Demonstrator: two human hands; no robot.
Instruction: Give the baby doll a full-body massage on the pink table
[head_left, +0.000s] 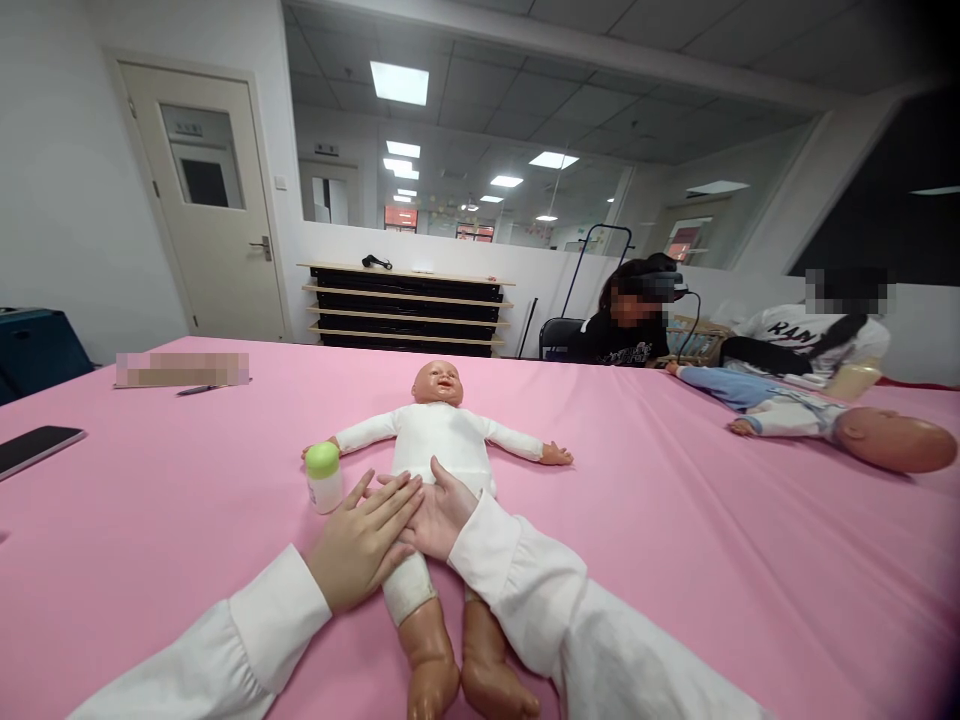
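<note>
White sleeves (600, 620) along bottom of frame: best pulled back. Left hand (364, 550) laid across upturned right hand (442, 512), fingers extended, grasping nothing visible. Best pressed flat, evenly, over doll (442, 435) at centre, clear of green-lidded jar (324, 482) left of centre.

My one feed comes from head height over the table (660, 500), facing forward and slightly down: left hand (356, 545), right hand (441, 515) and doll (442, 440) close below, door (214, 245) and window (510, 120) well beyond.
</note>
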